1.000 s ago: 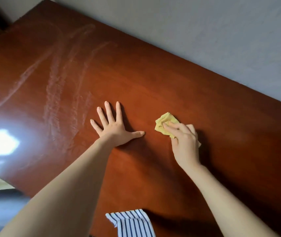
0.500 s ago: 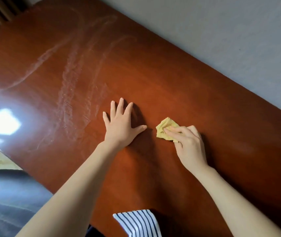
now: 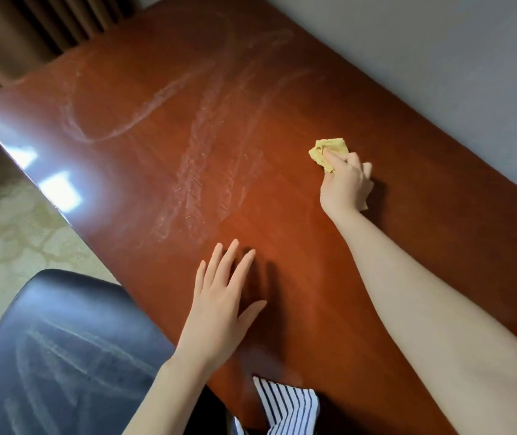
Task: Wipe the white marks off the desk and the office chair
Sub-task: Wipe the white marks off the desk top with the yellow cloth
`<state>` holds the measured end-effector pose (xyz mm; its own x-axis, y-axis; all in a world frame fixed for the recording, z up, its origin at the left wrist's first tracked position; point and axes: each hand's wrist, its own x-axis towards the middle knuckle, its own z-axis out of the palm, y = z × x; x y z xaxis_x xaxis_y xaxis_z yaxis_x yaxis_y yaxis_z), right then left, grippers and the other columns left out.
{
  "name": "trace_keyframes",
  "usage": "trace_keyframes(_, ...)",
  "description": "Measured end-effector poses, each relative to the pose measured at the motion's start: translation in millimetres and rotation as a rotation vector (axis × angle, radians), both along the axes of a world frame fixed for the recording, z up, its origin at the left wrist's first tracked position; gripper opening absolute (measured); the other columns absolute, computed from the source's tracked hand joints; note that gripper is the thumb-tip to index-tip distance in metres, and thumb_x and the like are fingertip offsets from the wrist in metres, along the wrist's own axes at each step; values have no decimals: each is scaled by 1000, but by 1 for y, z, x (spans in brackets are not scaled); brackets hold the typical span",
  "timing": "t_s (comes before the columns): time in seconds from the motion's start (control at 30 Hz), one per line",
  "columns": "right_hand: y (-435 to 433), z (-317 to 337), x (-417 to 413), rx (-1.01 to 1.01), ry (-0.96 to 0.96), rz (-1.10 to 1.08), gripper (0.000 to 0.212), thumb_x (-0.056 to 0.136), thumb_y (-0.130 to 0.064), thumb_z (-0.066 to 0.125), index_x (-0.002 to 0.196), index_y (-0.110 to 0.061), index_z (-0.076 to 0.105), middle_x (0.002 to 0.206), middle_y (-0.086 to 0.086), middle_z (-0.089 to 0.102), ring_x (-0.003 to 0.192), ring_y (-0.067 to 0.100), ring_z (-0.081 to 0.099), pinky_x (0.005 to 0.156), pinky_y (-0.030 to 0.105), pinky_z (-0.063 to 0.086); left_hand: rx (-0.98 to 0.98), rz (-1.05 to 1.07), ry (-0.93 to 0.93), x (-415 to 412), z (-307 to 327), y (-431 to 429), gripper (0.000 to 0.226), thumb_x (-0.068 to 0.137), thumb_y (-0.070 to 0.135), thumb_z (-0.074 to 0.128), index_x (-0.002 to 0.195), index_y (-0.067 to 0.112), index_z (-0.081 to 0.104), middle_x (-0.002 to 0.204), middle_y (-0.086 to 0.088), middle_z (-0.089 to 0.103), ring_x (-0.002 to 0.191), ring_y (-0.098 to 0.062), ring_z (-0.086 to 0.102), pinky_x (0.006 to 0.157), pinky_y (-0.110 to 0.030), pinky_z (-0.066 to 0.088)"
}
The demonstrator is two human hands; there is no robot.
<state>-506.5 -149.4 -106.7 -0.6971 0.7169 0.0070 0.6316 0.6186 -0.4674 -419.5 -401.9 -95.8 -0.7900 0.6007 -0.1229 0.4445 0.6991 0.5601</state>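
Note:
The reddish-brown desk [image 3: 298, 277] runs from near right to far left, with white smeared marks [image 3: 207, 158] across its far-left half. My right hand [image 3: 343, 183] grips a crumpled yellow cloth [image 3: 329, 149] and presses it on the desk just right of the marks. My left hand [image 3: 219, 306] lies flat on the desk near its front edge, fingers straight and slightly spread. The black office chair [image 3: 62, 350] sits at lower left beside the desk, its seat streaked with white marks.
A grey wall [image 3: 439, 58] runs along the desk's far side. Brown curtains [image 3: 24, 29] hang at top left. Patterned beige carpet [image 3: 2, 221] lies left of the desk. A striped cloth edge [image 3: 285, 406] shows at the bottom.
My right hand has slid the yellow cloth farther across the desk, away from my left hand, which has drawn back toward the near edge. The view turned left, showing more chair and curtains.

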Motion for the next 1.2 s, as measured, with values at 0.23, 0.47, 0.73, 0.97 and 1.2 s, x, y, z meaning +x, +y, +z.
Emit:
trace_keyframes(0.23, -77, 6, 34, 6, -123, 308, 48, 98, -5, 43, 136, -34, 47, 131, -5, 49, 104, 18, 38, 90, 32, 38, -104, 285, -92, 17, -5, -84, 81, 82, 36, 71, 148, 17, 28, 158, -4, 16, 146, -26, 9, 116, -49, 13)
trace_keyframes(0.47, -168, 8, 113, -36, -166, 419, 50, 99, -6, 37, 135, -38, 47, 128, -9, 48, 102, 12, 37, 85, 21, 34, -125, 269, -101, 12, 0, -130, 86, 84, 38, 69, 150, 10, 21, 159, -11, 9, 147, -27, 8, 116, -47, 14)
trace_keyframes(0.73, -226, 18, 202, -12, -79, 580, 51, 86, 5, 59, 123, -31, 62, 113, -8, 60, 97, 12, 49, 79, 23, 51, -227, 143, -167, -18, 6, -146, 87, 94, 45, 51, 151, 7, -3, 158, -11, -14, 146, -23, -10, 118, -43, 1)
trace_keyframes(0.97, -215, 15, 224, 89, -55, 802, 59, 71, 13, 72, 118, -23, 67, 107, 0, 64, 88, 19, 54, 67, 21, 45, -242, 81, -204, -25, 5, -153, 74, 98, 34, 43, 152, 12, -2, 159, -6, -13, 146, -27, -8, 117, -45, -1)
trace_keyframes(1.2, -200, 12, 155, 40, -17, 1089, 52, 78, 10, 67, 119, -21, 66, 113, 2, 65, 93, 22, 52, 77, 31, 43, -73, 239, -263, -16, -6, -159, 68, 99, 27, 43, 152, 22, 0, 160, 4, -10, 147, -26, -6, 116, -46, 0)
